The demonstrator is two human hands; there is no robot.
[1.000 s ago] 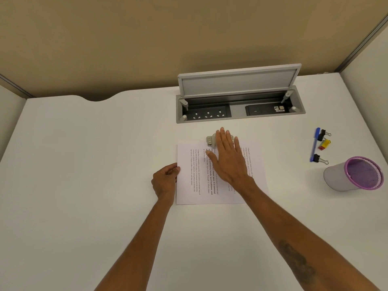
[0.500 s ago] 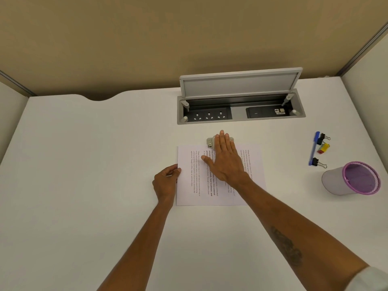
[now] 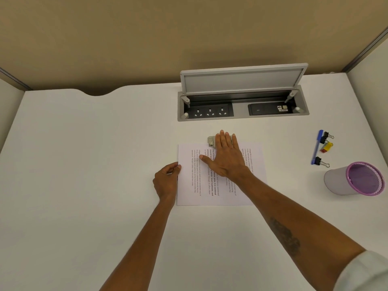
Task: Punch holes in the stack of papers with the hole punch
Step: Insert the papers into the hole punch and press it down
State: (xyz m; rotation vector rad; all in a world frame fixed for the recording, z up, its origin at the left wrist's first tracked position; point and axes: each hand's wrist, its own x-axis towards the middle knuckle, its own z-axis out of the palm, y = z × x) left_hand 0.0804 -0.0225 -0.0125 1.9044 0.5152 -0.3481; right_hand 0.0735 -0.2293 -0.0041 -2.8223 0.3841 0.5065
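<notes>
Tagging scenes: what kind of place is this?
Probably an office cubicle: a white desk enclosed by tan partition walls, a flip-up power socket box set into it, and binder clips near a pen cup.

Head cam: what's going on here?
A person is punching a stack of papers on a white desk. The right hand lies flat, fingers straight, pressing down on the hole punch at the far edge of the sheets. The left hand pinches the stack's left edge. Whether the holes are through cannot be seen.
</notes>
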